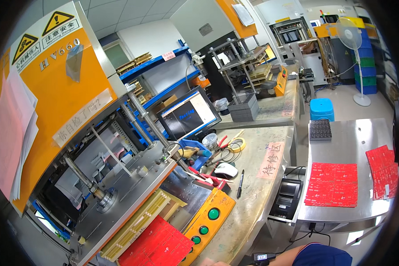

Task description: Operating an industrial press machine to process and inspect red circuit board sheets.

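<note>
In the fixture bed of the orange press at lower left, a red circuit panel (157,243) is lying seated beside a yellow slotted plate (139,221), so loading is being judged as done, while the steel press plate (119,195) is being held raised on its guide columns, which suggests that the pressing stroke is not yet carried out. Only a forearm with a dark blue sleeve (321,256) and a wrist device (260,257) is being shown at the lower edge; neither hand is being seen, so the state of the fingers cannot be told. The green buttons (213,214) on the orange control panel are being left untouched, close to that forearm. Further red panels are being kept in a stack (332,184) on the steel side table (350,146), with another stack (382,172) at its right edge, so more work is being judged as left. Open room is being offered by the bare bench strip between a black marker pen (240,183) and the bench's front edge, whereas the area behind is being crowded by a mouse (226,170), red-handled pliers (206,177), a tape roll (237,144) and a monitor (189,114). A label printer (288,195) is being hung in the narrow gap between bench and table.
</note>
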Demonstrator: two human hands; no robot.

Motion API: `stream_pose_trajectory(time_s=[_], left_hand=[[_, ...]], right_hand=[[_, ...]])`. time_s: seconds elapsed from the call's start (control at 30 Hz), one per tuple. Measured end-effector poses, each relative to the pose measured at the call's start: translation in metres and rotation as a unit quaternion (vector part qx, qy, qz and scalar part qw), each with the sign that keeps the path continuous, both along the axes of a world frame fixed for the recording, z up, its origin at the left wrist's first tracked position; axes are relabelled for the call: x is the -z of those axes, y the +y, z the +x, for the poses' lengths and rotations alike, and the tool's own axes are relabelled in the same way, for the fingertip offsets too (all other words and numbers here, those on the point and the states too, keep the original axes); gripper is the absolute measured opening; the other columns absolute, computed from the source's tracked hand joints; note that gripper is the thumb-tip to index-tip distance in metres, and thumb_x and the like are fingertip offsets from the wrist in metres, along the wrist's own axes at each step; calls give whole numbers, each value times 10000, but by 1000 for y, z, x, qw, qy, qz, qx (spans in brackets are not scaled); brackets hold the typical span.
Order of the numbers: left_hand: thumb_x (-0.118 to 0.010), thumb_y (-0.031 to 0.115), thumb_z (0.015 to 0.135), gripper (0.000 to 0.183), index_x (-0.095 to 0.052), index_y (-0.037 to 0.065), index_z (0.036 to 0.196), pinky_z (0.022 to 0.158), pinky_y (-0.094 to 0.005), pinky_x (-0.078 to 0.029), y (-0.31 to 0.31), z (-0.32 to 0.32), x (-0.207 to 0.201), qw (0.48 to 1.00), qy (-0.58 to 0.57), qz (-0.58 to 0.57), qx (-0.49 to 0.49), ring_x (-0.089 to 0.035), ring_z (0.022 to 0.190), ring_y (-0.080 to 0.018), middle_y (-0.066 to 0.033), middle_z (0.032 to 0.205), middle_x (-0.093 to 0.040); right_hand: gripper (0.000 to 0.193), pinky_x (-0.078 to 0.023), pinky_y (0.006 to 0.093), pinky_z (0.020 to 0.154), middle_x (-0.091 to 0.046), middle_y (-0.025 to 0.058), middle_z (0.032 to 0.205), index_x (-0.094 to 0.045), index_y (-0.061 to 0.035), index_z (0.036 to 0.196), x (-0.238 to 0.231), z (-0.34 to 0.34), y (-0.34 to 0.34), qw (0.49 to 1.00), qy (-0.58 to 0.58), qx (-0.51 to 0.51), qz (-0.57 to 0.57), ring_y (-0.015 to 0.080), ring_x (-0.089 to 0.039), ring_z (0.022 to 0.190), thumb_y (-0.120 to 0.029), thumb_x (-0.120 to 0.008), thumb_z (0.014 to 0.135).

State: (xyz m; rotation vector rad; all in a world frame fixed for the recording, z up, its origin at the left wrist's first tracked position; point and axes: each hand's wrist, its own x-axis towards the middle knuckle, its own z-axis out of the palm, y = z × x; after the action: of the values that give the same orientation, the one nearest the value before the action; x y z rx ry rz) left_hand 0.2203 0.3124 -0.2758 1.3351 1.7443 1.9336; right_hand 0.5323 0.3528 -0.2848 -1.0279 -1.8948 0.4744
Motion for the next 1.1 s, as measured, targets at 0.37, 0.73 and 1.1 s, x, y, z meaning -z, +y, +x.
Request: stream_pose_trajectory(time_s=[0.37, 0.73, 1.1], left_hand=[[-432, 120, 930, 142, -533, 22, 949, 458, -226, -311, 0, 9, -6, 1000, 12, 6, -6, -367, 507, -72, 15, 603, -413], [-456, 115, 913, 125, -534, 18, 922, 450, -229, -304, 0, 7, -3, 1000, 22, 7, -13, -362, 500, -71, 15, 608, -422], [-485, 115, 902, 110, -549, 26, 907, 433, -218, -291, 4, -3, 6, 1000, -14, 6, -1, -354, 487, -60, 24, 580, -413]], right_hand=[[190, -449, 446, 508, -570, 153, 667, -546, -69, 810, 1, 0, 0, 999, -5, 6, 37, 339, -575, 612, -255, -519, 839], [194, -453, 447, 509, -573, 147, 665, -548, -73, 811, 1, 0, 0, 998, 1, 8, 55, 336, -577, 603, -261, -516, 846], [176, -453, 437, 498, -578, 126, 670, -534, -79, 795, 4, -1, 1, 998, -24, 14, 54, 321, -578, 604, -250, -522, 830]])
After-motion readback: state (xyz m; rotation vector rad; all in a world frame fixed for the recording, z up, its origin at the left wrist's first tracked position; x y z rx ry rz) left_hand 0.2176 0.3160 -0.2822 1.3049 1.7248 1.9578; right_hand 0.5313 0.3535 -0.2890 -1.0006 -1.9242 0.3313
